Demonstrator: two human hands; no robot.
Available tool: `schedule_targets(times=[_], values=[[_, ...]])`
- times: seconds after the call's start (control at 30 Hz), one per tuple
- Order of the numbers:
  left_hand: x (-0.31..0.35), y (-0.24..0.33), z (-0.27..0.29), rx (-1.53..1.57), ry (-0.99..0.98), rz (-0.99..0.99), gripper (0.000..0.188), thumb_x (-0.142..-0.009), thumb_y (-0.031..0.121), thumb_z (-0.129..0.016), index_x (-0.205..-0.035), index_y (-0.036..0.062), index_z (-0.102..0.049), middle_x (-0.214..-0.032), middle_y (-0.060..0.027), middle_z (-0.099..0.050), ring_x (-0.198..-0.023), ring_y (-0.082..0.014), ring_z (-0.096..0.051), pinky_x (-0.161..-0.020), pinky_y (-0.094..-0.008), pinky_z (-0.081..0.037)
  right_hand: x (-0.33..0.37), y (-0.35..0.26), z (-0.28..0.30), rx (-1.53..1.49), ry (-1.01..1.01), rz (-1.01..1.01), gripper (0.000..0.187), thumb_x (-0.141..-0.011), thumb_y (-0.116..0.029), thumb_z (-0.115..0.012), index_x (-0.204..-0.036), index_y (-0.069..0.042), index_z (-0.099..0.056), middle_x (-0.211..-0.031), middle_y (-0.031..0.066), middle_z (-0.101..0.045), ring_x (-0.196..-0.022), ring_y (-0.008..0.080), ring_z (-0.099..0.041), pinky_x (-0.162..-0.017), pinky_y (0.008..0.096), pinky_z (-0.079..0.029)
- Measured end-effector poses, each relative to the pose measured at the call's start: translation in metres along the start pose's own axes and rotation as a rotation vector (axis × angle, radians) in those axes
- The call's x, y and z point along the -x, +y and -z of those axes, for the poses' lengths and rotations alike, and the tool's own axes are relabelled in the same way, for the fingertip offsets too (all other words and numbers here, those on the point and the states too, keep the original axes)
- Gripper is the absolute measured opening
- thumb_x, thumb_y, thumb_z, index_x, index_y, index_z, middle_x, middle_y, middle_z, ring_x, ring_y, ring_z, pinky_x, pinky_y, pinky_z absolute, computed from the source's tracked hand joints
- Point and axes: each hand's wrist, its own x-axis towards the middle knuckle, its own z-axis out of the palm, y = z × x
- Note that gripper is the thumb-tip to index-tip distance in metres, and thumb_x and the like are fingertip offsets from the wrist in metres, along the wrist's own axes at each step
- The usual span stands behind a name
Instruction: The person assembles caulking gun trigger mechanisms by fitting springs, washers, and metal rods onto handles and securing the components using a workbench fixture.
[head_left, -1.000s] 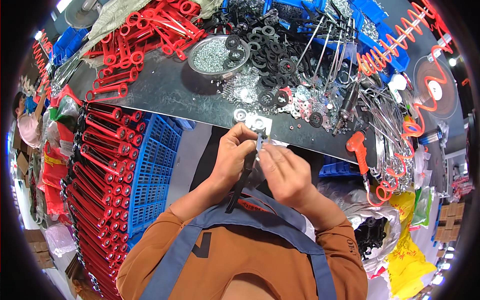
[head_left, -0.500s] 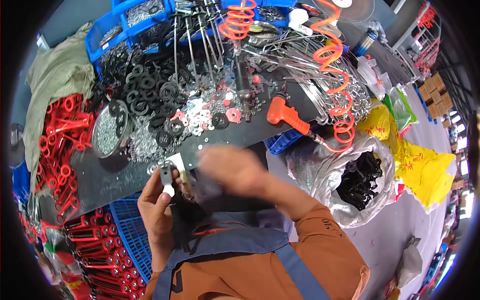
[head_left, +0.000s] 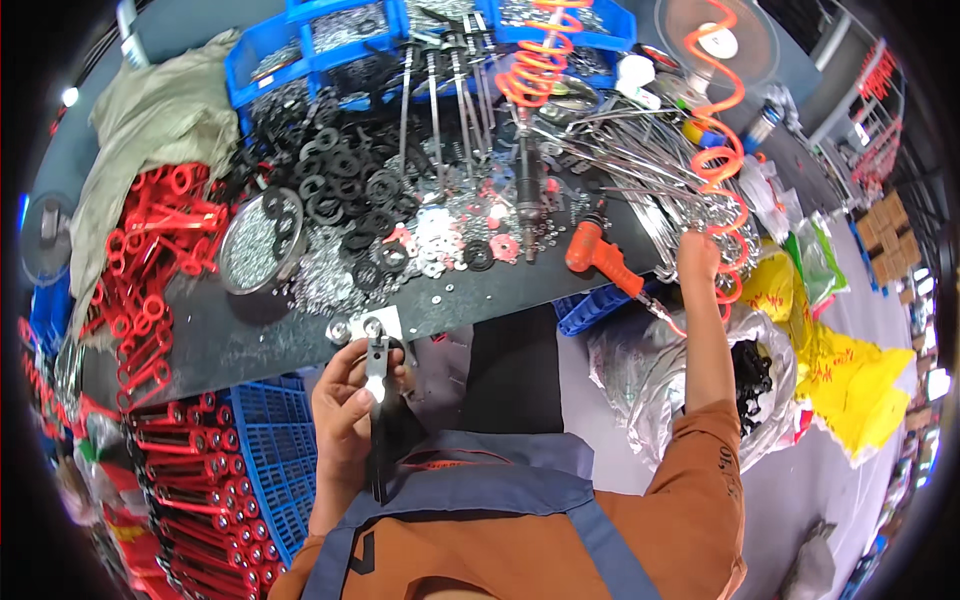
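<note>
In my left hand, the thumb and fingers are closed round a flat metal bracket held upright near the table's front edge. A round silver end shows at its top, and a narrow dark piece hangs below it. My right hand is stretched far right, at the hooked ends of a pile of long metal rods. Its fingers are turned away and mostly hidden, so their grip does not show. Beside it hangs an orange coiled air hose.
An orange pistol-shaped air driver rests near the table edge. Black rings, a bowl of small metal parts and red levers crowd the table. A sack of black parts stands below right, a blue crate below left.
My right hand has swung from near the left hand out to the rods at far right. My left hand still holds the bracket. The whole view has shifted somewhat.
</note>
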Motion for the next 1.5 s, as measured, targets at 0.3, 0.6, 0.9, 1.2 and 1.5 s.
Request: schedule_targets(times=[0.3, 0.6, 0.9, 1.2, 1.5], values=[[0.025, 0.018, 0.015, 0.011, 0.045, -0.009, 0.063, -0.074, 0.009, -0.071, -0.128, -0.0057, -0.042, -0.112, -0.0216, -0.060, -0.099, -0.0249, -0.062, -0.091, -0.0351, -0.050, 0.079, 0.037, 0.029, -1.281, -0.502, -0.096, 0.016, -0.070, -0.021, -0.064, -0.073, -0.006, -0.059, -0.063, -0.0027, -0.048, -0.054, 0.0105, -0.046, -0.049, 0.0274, -0.037], [0.004, 0.016, 0.000, -0.197, -0.123, -0.049, 0.051, -0.083, 0.003, -0.062, -0.129, -0.0042, -0.041, -0.114, -0.0155, -0.062, -0.109, -0.0183, -0.058, -0.094, -0.0309, -0.045, 0.181, -0.141, 0.062, -2.326, -0.299, -0.545, 0.032, -0.093, -0.014, -0.051, -0.115, 0.008, -0.054, -0.070, 0.0012, -0.047, -0.049, 0.0073, -0.037, -0.044, 0.0194, -0.029], [0.018, 0.037, 0.039, -0.262, 0.165, -0.290, 0.054, -0.085, 0.009, -0.063, -0.132, -0.0038, -0.040, -0.117, -0.0165, -0.061, -0.105, -0.0160, -0.059, -0.087, -0.0261, -0.045, 0.222, -0.183, 0.217, -1.294, -0.375, 1.022, 0.045, -0.086, 0.006, -0.056, -0.128, -0.011, -0.058, -0.064, 0.0054, -0.044, -0.055, 0.0124, -0.047, -0.052, 0.0238, -0.040], [0.018, 0.029, 0.055, -1.098, 0.320, -0.550, 0.058, -0.080, 0.002, -0.064, -0.131, -0.0041, -0.037, -0.117, -0.0202, -0.061, -0.100, -0.0251, -0.064, -0.087, -0.0340, -0.048, 0.207, -0.191, 0.252, -0.803, -0.116, 1.239, 0.055, -0.077, 0.008, -0.060, -0.128, -0.011, -0.058, -0.064, 0.0089, -0.045, -0.053, 0.0218, -0.050, -0.049, 0.0320, -0.045], [0.002, 0.055, 0.045, -1.354, 0.026, -0.685, 0.062, -0.072, 0.002, -0.065, -0.130, -0.0017, -0.041, -0.122, -0.0186, -0.057, -0.101, -0.0363, -0.060, -0.094, -0.0473, -0.042, 0.253, -0.244, 0.180, -1.587, -0.821, 0.784, 0.042, -0.088, -0.003, -0.060, -0.129, -0.001, -0.053, -0.077, 0.0075, -0.063, -0.066, 0.0083, -0.056, -0.061, 0.0249, -0.048]])
